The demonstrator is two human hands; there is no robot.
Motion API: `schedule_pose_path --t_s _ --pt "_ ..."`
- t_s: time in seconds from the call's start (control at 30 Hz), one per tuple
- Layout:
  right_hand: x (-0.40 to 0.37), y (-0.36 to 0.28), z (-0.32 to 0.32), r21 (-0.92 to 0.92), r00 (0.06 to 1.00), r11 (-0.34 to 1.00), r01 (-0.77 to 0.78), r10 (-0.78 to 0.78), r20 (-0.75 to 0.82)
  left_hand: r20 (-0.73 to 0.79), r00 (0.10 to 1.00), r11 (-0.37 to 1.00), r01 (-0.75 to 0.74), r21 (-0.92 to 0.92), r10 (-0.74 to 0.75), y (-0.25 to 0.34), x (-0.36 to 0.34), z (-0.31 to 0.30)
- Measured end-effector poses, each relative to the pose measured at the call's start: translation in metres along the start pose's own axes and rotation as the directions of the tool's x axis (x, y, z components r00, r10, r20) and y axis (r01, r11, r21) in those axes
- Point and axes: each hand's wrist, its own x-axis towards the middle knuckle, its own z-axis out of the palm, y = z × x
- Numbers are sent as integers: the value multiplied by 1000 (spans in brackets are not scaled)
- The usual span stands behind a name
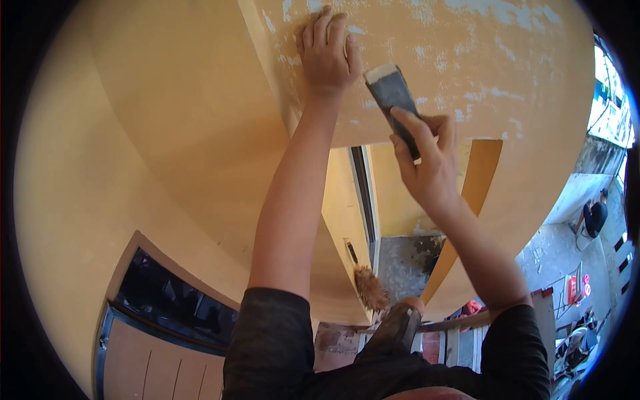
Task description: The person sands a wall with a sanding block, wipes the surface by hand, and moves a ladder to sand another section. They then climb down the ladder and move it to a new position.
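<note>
right hand (pixel 430 163): clasps scraper (pixel 395 100), blade above fingers, on wall (pixel 480 60)
left hand (pixel 327 50): flat on wall, holding nothing

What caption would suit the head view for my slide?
Left hand pressed flat on the patchy yellow wall; right hand holds a scraper against it.

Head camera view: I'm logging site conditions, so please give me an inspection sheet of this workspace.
Surface: yellow wall, with white patches near the top.
Job's things: scraper, blade end pointing up at the patchy area.
Clutter: a bristly brush lower down.
Hands: left hand flat on the wall; right hand gripping the scraper's handle.
Cables: nothing seen.
Surroundings: dark window at lower left; another person on the ground at right.
</note>
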Motion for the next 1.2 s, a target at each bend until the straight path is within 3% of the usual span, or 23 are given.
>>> schedule_pose_path --t_s 0.17,0.23,0.27,0.43,0.67,0.8,0.9,0.93,1.03,1.13,1.2 --pt "-2 -8 -55 -99 996 993 56 -49 72 12 1000 999 16 35 -16 16 -2 -6" --pt "-11 -4 -73 -162 990 986 26 -3 142 140 985 994 94 63 -102 35 -6 -14" --pt "-15 3 -78 -163 991 986 26 -3 136 138 986 994 90 61 -98 45 -13 -15" --pt "-32 21 -98 -165 975 978 -128 155 157 406 913 999 42 22 -47 98 -57 -17" --pt "-52 30 -116 -157 957 961 -228 251 144 532 842 996 -73 -52 89 116 -83 -35" --pt "-56 36 -115 -161 957 956 -245 265 115 517 847 992 -87 -93 123 83 -59 -37" --pt "-53 32 -100 -134 957 959 -249 265 118 311 946 991 -116 62 91 44 -17 -31" --pt "-49 30 -91 -159 971 966 -202 218 94 246 965 990 -113 85 89 32 -1 -30" --pt "-32 21 -63 -178 987 975 -134 146 60 235 967 988 -120 96 95 0 28 -25" --pt "-4 18 -23 -152 997 986 -69 71 7 177 962 959 -237 158 208 -16 22 -16" --pt "18 22 7 -248 999 969 0 -12 -48 163 964 967 -228 112 208 -24 21 -12"
